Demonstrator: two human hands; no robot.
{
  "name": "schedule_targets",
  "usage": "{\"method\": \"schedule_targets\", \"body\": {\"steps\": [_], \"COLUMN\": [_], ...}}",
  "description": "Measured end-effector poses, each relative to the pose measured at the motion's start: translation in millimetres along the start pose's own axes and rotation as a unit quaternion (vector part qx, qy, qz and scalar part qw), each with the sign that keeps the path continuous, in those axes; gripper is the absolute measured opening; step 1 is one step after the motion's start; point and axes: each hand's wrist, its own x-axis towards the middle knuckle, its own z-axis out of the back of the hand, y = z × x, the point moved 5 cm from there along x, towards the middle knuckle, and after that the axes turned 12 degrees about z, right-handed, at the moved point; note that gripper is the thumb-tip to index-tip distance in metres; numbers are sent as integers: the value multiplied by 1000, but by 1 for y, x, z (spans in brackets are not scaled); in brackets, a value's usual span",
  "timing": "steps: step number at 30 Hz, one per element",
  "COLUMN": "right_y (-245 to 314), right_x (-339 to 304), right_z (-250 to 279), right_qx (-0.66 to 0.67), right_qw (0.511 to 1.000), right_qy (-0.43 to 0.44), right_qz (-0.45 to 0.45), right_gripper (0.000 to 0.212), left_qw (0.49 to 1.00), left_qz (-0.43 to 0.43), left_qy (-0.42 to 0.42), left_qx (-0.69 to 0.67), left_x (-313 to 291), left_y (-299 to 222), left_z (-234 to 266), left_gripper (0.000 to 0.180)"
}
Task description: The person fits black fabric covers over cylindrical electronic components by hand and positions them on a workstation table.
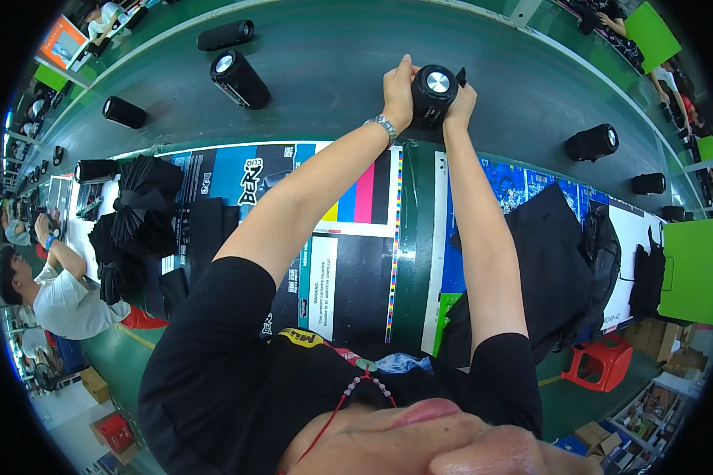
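A black cylindrical speaker (433,99) with a shiny silver disc on its end is out over the dark green conveyor belt (325,95). My left hand (398,93) is closed against its left side, a metal bracelet on that wrist. From the right side my right hand (461,104) grips the same speaker, beside a small black strap loop (460,77). Both arms are stretched forward. The speaker's lower end is hard to make out, so I cannot tell whether it touches the belt.
Left on the belt are more black speakers (240,81), with others (592,143) at the right. Black fabric bags (144,198) lie left on the printed-sheet worktable (348,273); black cloth (543,265) lies right. A co-worker (75,281) sits left. A red stool (598,364) stands right.
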Motion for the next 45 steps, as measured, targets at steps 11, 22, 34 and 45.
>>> {"method": "schedule_targets", "body": {"steps": [11,22,34,45], "right_y": [111,135,108,108], "right_x": [-35,-227,-269,-277], "right_z": [119,-44,-58,-60], "right_qx": [164,321,375,355], "right_qw": [965,907,829,834], "right_qy": [-202,176,329,342], "right_qz": [-15,-210,-253,-247], "right_gripper": [62,65,28,38], "left_qw": [987,959,914,859], "left_qz": [-4,-50,-188,-269], "left_qy": [-20,49,-165,-212], "left_qx": [160,274,319,380], "left_x": [-97,-217,-218,-219], "left_y": [-73,-76,-87,-93], "left_z": [65,120,176,176], "left_gripper": [45,28,21,12]}}
